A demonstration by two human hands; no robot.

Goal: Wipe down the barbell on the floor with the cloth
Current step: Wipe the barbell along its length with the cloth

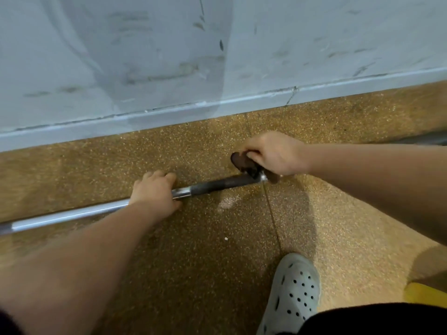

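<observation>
A long steel barbell (215, 186) lies on the speckled brown floor, running from the lower left up to the right, parallel to the wall. Its dark knurled section shows between my hands. My left hand (154, 192) rests over the shiny part of the bar, fingers curled on it. My right hand (273, 154) is closed on a small dark brown cloth (243, 162), pressed on the bar's right side. The bar beyond my right hand is hidden behind my forearm, with a dark stretch showing at the far right edge.
A scuffed grey wall with a pale baseboard (217, 105) runs just behind the bar. My foot in a grey perforated clog (294, 292) stands at the lower right. A yellow object (425, 294) pokes in at the right edge. A floor seam (271, 209) crosses under the bar.
</observation>
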